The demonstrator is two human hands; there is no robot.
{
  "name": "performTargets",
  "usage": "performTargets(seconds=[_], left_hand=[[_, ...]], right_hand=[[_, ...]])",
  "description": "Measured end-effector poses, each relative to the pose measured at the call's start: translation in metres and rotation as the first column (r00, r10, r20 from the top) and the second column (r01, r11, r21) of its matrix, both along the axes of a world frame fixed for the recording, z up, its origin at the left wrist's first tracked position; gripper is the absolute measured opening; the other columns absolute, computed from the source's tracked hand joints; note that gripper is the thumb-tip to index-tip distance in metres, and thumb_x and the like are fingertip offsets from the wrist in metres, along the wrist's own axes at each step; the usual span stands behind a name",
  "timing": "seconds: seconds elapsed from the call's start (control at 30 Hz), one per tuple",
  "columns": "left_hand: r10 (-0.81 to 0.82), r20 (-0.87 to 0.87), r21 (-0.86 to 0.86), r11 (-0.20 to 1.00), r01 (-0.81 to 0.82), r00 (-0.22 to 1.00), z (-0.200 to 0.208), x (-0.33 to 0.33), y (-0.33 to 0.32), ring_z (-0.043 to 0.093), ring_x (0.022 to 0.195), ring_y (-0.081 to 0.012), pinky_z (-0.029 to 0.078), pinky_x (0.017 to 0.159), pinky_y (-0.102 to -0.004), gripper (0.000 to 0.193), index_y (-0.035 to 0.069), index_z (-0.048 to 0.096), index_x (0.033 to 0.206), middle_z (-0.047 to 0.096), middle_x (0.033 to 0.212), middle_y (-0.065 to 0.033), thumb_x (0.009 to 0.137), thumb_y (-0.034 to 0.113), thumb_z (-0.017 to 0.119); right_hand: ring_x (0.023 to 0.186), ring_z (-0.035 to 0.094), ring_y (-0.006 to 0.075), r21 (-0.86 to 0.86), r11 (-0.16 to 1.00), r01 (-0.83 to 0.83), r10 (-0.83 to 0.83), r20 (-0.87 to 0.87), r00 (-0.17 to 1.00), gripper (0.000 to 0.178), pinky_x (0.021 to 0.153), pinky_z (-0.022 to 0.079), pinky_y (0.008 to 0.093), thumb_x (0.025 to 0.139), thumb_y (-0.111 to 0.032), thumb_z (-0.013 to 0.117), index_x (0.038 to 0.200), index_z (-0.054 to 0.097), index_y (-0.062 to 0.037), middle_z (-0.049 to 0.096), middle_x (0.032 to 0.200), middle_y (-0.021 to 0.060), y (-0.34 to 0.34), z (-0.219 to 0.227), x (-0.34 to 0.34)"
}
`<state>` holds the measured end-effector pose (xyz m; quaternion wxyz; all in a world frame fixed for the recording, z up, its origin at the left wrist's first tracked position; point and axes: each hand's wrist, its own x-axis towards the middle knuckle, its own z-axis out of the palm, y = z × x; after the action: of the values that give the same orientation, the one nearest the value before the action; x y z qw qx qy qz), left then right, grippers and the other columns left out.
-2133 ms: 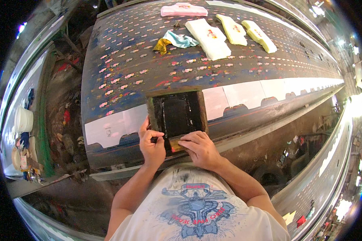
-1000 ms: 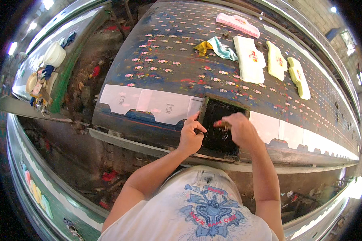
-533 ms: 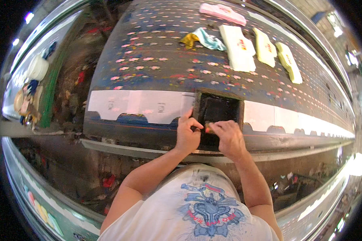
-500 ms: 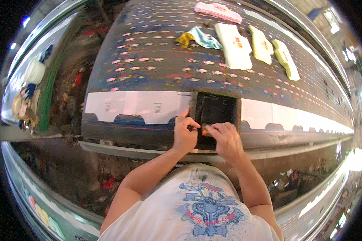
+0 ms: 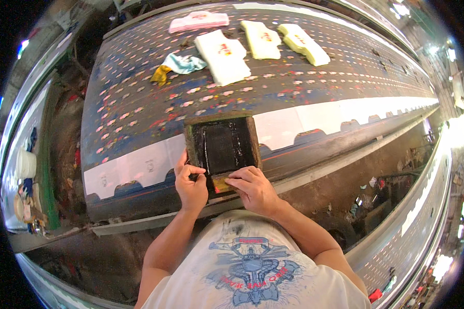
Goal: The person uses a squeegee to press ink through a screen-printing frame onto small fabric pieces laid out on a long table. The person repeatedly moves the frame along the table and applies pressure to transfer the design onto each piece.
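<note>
A small dark screen-printing frame (image 5: 189, 147) lies over the row of white cut pieces (image 5: 126, 172) at the table's near edge. Black ink streaks show on its mesh. My left hand (image 5: 192, 188) grips the frame's left side, index finger stretched along the outer wall and the other fingers curled. In my right hand (image 5: 257, 191) is a small squeegee (image 5: 220, 183), pinched between thumb and fingers, inside the frame's near end. The squeegee's lower edge is hidden. Small dark marks show on two white pieces left of the frame.
Across the long, paint-spotted table (image 5: 123, 98) lie stacked pink pieces (image 5: 198, 21), white pieces (image 5: 222, 56), two yellow stacks (image 5: 260, 40) and a blue-and-yellow rag (image 5: 183, 64). A white bucket (image 5: 26, 164) stands at far left. Another long table (image 5: 397, 247) runs behind me, right.
My view has turned, so the table now slants and its contents sit further left in the picture. The squeegee is nearer the frame's near end. Both hands keep their grip.
</note>
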<state>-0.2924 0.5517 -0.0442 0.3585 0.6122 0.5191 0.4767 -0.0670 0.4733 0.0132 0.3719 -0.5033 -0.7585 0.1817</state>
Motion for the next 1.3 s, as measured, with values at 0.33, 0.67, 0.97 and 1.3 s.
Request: performTargets(seconds=[0.33, 0.67, 0.97, 1.3], left_hand=[[-0.002, 0.033, 0.030, 1.000, 0.001, 0.999, -0.016, 0.153, -0.010, 0.053, 0.160, -0.0455, 0.040, 0.131, -0.0510, 0.025, 0.007, 0.077, 0.092, 0.057, 0.171, -0.0321, 0.085, -0.016, 0.073], [0.027, 0.086, -0.102, 0.995, -0.018, 0.996, -0.020, 0.208, -0.018, 0.056, 0.160, -0.0417, 0.042, 0.129, -0.0479, 0.021, 0.006, 0.075, 0.093, 0.056, 0.174, -0.0294, 0.086, -0.015, 0.073], [0.030, 0.064, -0.170, 0.985, -0.019, 0.997, -0.021, 0.206, -0.018, 0.057, 0.158, -0.0405, 0.043, 0.128, -0.0471, 0.020, 0.006, 0.074, 0.090, 0.057, 0.173, -0.0293, 0.085, -0.014, 0.074], [0.019, 0.081, -0.118, 0.993, -0.009, 0.996, -0.028, 0.209, -0.016, 0.054, 0.160, -0.0453, 0.042, 0.129, -0.0510, 0.024, 0.007, 0.073, 0.086, 0.055, 0.174, -0.0305, 0.082, -0.016, 0.074]], right_hand=[[0.115, 0.073, 0.0403, 0.035, 0.995, 0.097, -0.095, -0.059, 0.994, 0.044, 0.100, 0.062, 0.0522, 0.083, 0.011, 0.080, 0.125, 0.082, -0.0028, 0.078, 0.126, 0.0152, -0.021, -0.007, 0.142], [0.117, 0.073, 0.0386, 0.007, 0.998, -0.063, 0.063, 0.016, 0.998, 0.046, 0.102, 0.060, 0.0500, 0.083, 0.012, 0.079, 0.126, 0.081, -0.0030, 0.077, 0.126, 0.0145, -0.015, 0.001, 0.212], [0.117, 0.072, 0.0366, -0.114, 0.964, -0.241, 0.266, 0.355, 0.896, 0.048, 0.103, 0.059, 0.0483, 0.086, 0.001, 0.078, 0.134, 0.079, -0.0033, 0.077, 0.127, 0.0140, 0.009, 0.030, 0.210], [0.118, 0.074, 0.0432, -0.203, 0.976, -0.083, 0.162, 0.408, 0.899, 0.037, 0.103, 0.061, 0.0521, 0.096, 0.004, 0.070, 0.131, 0.081, -0.0003, 0.081, 0.118, 0.0207, 0.128, 0.032, 0.222]])
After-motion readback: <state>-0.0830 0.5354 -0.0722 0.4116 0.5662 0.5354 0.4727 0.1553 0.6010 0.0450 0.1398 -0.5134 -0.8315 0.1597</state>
